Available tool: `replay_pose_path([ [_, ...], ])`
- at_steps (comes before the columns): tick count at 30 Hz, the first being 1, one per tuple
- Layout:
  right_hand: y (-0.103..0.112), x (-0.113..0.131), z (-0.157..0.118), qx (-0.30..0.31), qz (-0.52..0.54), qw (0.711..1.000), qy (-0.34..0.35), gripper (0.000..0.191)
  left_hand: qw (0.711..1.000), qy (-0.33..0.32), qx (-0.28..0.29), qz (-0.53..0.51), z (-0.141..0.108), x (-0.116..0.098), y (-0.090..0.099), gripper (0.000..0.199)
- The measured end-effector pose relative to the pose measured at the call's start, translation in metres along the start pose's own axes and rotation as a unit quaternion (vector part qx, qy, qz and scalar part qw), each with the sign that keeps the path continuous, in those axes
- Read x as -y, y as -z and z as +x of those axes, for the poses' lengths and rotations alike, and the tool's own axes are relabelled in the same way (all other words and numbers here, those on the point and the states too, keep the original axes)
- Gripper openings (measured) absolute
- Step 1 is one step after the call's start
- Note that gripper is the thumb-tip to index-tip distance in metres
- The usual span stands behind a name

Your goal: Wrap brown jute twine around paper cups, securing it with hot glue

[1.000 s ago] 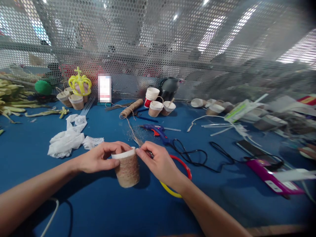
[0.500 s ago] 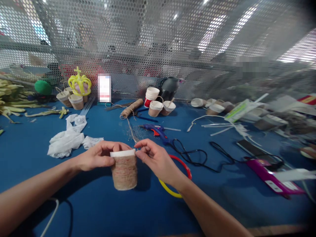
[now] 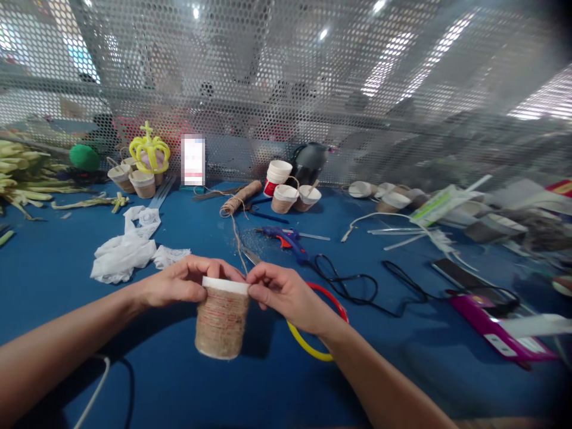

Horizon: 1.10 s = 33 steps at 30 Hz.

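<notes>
A paper cup (image 3: 222,322) wrapped in brown twine, its white rim bare, is held tilted over the blue table. My left hand (image 3: 190,283) grips the rim from the left, thumb outside and fingers behind. At the rim's right side, my right hand (image 3: 277,292) pinches the twine (image 3: 238,238), which runs back to a twine roll (image 3: 241,198). The right fingertips are partly hidden by one another. Just behind the hands lie scissors (image 3: 251,256), their handles hidden. A blue glue gun (image 3: 286,239) rests beyond my right hand.
White lace (image 3: 123,259) lies at left. Twine-wrapped cups (image 3: 284,199) stand at the back, near a yellow crown (image 3: 149,152). A red and yellow ring (image 3: 308,345) lies under my right forearm. Black cable (image 3: 348,292) and a purple power strip (image 3: 500,328) occupy the right.
The cup has tilted, its base swinging left and toward me. My right hand has moved slightly down and right, closer against the rim. The scissors' blades have come into sight.
</notes>
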State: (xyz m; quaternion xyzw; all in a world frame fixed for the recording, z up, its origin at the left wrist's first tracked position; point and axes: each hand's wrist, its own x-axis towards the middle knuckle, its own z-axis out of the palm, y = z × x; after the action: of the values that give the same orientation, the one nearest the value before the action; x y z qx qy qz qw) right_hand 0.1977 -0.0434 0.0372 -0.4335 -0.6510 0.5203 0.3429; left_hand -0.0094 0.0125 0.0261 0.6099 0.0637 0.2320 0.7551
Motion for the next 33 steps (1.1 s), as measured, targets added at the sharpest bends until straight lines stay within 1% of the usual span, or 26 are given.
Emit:
replay_pose_path([
  [7,0.000,0.000,-0.001,0.060,0.054,0.997,-0.016,0.018,1.000,0.002,0.008,-0.001,-0.001,0.000,0.001,0.016],
  [9,-0.001,0.000,-0.002,0.072,0.053,0.996,-0.026,0.023,1.000,0.003,0.002,-0.006,0.000,-0.001,0.001,0.015],
  [12,-0.001,-0.001,-0.003,0.089,0.052,0.994,-0.038,0.031,0.999,0.002,-0.012,-0.041,0.001,-0.001,-0.001,0.016],
  [15,0.000,-0.002,-0.003,0.091,0.066,0.993,-0.038,0.031,0.996,-0.001,-0.019,-0.082,0.002,0.001,-0.003,0.017],
  [18,0.000,-0.002,-0.003,0.091,0.064,0.993,-0.038,0.028,0.996,-0.001,-0.020,-0.091,0.002,0.002,-0.002,0.016],
  [22,0.002,0.001,-0.003,0.080,0.048,0.995,-0.032,0.024,0.998,0.011,-0.026,-0.049,0.002,0.005,0.004,0.014],
  [23,0.002,0.001,-0.003,0.071,0.040,0.996,-0.031,0.023,0.999,0.011,-0.034,-0.037,0.002,0.006,0.005,0.016],
  [24,0.003,0.001,-0.003,0.059,0.027,0.997,-0.029,0.021,0.998,0.008,-0.044,-0.034,0.003,0.008,0.007,0.023],
  [26,0.004,0.000,-0.003,0.023,-0.008,0.999,-0.024,0.018,0.996,-0.002,-0.080,-0.036,0.006,0.013,0.009,0.041],
  [27,0.005,-0.001,-0.003,0.004,-0.028,0.999,-0.020,0.016,0.993,-0.001,-0.116,-0.036,0.007,0.015,0.009,0.044],
  [28,0.006,-0.002,-0.002,-0.014,-0.046,0.999,-0.015,0.016,0.985,-0.010,-0.169,-0.038,0.009,0.018,0.010,0.042],
  [29,0.006,-0.002,-0.001,-0.027,-0.059,0.998,-0.012,0.015,0.971,-0.010,-0.236,-0.040,0.011,0.021,0.011,0.034],
  [30,0.007,-0.003,0.000,-0.035,-0.066,0.997,-0.011,0.014,0.950,-0.004,-0.310,-0.029,0.013,0.024,0.012,0.025],
  [31,0.007,-0.004,0.001,-0.039,-0.069,0.997,-0.012,0.014,0.939,-0.003,-0.342,-0.019,0.014,0.026,0.014,0.021],
  [33,0.008,-0.006,0.002,-0.041,-0.072,0.996,-0.016,0.014,0.928,-0.007,-0.373,-0.004,0.015,0.029,0.017,0.031],
])
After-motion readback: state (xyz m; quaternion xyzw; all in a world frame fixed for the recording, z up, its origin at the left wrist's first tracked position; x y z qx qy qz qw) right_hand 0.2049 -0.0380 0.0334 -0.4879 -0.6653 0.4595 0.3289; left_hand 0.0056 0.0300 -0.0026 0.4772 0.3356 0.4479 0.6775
